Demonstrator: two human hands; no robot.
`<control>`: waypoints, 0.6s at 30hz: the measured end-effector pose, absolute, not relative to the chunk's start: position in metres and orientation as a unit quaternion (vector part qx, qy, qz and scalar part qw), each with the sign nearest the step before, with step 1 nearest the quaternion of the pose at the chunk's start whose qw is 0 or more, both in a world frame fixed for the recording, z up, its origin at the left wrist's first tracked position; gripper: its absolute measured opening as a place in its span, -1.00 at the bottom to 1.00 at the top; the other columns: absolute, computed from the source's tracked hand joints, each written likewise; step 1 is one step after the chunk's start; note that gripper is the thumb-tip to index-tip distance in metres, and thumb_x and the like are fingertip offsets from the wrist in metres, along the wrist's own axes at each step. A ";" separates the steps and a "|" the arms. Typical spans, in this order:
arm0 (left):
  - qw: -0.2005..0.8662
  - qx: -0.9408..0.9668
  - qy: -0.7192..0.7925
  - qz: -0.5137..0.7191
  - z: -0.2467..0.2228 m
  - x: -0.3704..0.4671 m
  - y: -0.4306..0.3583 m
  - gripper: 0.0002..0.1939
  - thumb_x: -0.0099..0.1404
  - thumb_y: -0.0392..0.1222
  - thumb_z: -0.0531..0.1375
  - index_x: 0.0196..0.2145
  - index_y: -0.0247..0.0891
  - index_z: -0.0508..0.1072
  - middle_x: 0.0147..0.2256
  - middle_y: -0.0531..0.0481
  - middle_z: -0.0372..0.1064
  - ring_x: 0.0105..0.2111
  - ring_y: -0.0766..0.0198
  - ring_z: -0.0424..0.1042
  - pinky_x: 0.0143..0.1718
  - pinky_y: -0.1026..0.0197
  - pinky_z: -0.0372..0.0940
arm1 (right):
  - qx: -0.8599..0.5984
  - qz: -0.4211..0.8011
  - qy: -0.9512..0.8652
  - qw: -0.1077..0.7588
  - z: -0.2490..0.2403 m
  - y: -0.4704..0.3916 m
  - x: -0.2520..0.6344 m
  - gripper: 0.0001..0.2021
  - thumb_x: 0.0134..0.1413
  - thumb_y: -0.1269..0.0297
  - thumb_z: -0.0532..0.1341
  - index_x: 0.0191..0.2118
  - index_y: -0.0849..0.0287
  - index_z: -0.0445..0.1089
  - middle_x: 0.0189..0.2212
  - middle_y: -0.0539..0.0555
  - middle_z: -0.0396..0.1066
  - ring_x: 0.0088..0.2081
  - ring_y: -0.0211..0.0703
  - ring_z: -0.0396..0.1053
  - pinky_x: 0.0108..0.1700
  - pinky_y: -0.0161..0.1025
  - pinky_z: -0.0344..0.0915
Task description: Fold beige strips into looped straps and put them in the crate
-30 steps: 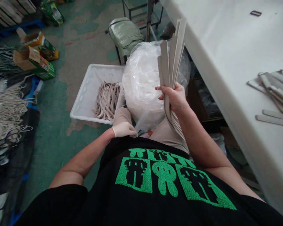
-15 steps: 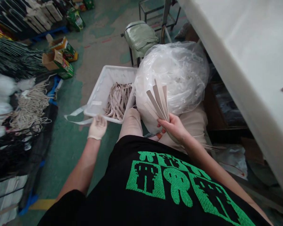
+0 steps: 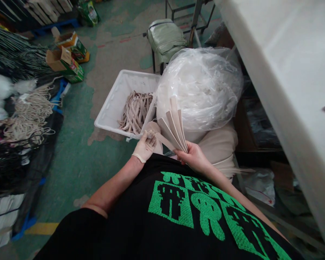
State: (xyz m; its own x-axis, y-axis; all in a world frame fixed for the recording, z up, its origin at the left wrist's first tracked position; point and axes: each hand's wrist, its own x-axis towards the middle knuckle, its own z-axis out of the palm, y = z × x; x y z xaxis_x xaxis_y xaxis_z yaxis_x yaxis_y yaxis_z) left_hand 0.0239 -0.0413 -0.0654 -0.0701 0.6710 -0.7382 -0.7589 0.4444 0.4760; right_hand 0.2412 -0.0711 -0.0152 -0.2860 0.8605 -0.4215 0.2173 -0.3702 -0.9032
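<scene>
My right hand (image 3: 191,155), bare, is closed around a fanned bundle of flat beige fabric strips (image 3: 176,126). Their free ends point up and away from me, and the tails of several strips come out behind the wrist. My left hand (image 3: 144,146), in a pale glove, has its fingers closed at the end of one strip (image 3: 165,141) that slants out of the bundle. Just beyond that hand, on the floor, stands a white plastic bin (image 3: 108,104) with a tangled heap of similar strips (image 3: 137,112) inside.
A large clear plastic bag (image 3: 197,86) of white material bulges right of the bin. The white tabletop (image 3: 287,43) runs along the right. Behind are a wrapped green bundle (image 3: 166,38) and open cartons (image 3: 62,61). Coiled cords (image 3: 32,112) lie at left.
My left hand has moved right, from the bin's near corner to the strips, and closed on one. The pale loop beside the bin is gone from view. My right hand has shifted slightly left and nearer.
</scene>
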 end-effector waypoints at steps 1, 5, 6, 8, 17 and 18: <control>0.677 -0.046 0.512 0.527 -0.065 0.025 -0.042 -0.84 0.34 -0.10 0.28 -0.32 -0.22 0.56 -0.37 0.04 0.58 -0.35 0.36 0.54 -0.19 0.30 0.40 | -0.540 0.622 -0.510 0.249 -0.016 -0.071 0.240 -0.79 0.00 0.11 0.26 -0.37 0.15 0.32 -0.60 -0.07 0.37 -0.67 -0.29 0.28 -0.63 -0.35 0.19; 0.672 -0.042 0.504 0.541 -0.063 0.027 -0.043 -0.87 0.34 -0.12 0.27 -0.31 -0.22 0.56 -0.35 0.04 0.58 -0.34 0.37 0.53 -0.18 0.31 0.35 | -0.549 0.571 -0.569 0.223 -0.021 -0.067 0.237 -0.83 0.04 0.15 0.22 -0.37 0.13 0.32 -0.58 -0.06 0.39 -0.63 -0.23 0.35 -0.58 -0.33 0.21; 0.671 -0.031 0.501 0.546 -0.063 0.027 -0.043 -0.87 0.33 -0.12 0.28 -0.30 -0.22 0.56 -0.33 0.04 0.59 -0.31 0.36 0.53 -0.15 0.30 0.34 | -0.552 0.553 -0.586 0.217 -0.022 -0.066 0.236 -0.84 0.05 0.16 0.22 -0.37 0.13 0.32 -0.58 -0.06 0.39 -0.62 -0.22 0.36 -0.56 -0.32 0.22; 0.668 -0.003 0.497 0.554 -0.064 0.028 -0.043 -0.85 0.29 -0.08 0.31 -0.27 -0.21 0.56 -0.28 0.02 0.59 -0.23 0.32 0.54 -0.10 0.28 0.33 | -0.558 0.519 -0.614 0.206 -0.023 -0.064 0.235 -0.86 0.06 0.17 0.20 -0.38 0.12 0.32 -0.59 -0.06 0.38 -0.59 -0.20 0.37 -0.53 -0.31 0.21; 0.663 0.052 0.491 0.563 -0.073 0.032 -0.047 -0.72 0.18 -0.03 0.39 -0.22 -0.18 0.50 -0.28 0.04 0.59 -0.21 0.28 0.55 -0.07 0.23 0.34 | -0.586 0.436 -0.666 0.151 -0.023 -0.063 0.232 -0.88 0.09 0.18 0.18 -0.35 0.10 0.35 -0.54 -0.02 0.43 -0.51 -0.15 0.40 -0.45 -0.29 0.18; 0.661 0.058 0.495 0.561 -0.073 0.032 -0.048 -0.72 0.18 -0.03 0.39 -0.23 -0.19 0.49 -0.28 0.03 0.58 -0.20 0.27 0.55 -0.07 0.23 0.34 | -0.588 0.433 -0.667 0.147 -0.023 -0.062 0.232 -0.89 0.09 0.19 0.18 -0.35 0.10 0.35 -0.54 -0.02 0.44 -0.51 -0.14 0.41 -0.45 -0.30 0.17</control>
State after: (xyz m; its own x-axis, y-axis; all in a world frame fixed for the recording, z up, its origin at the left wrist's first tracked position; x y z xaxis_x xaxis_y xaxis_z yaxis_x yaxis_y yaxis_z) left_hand 0.0324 -0.0478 -0.0734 -0.1199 0.7994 -0.5887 -0.6841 0.3632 0.6325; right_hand 0.2320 -0.0623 -0.0234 -0.2644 0.9117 -0.3146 0.6575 -0.0682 -0.7504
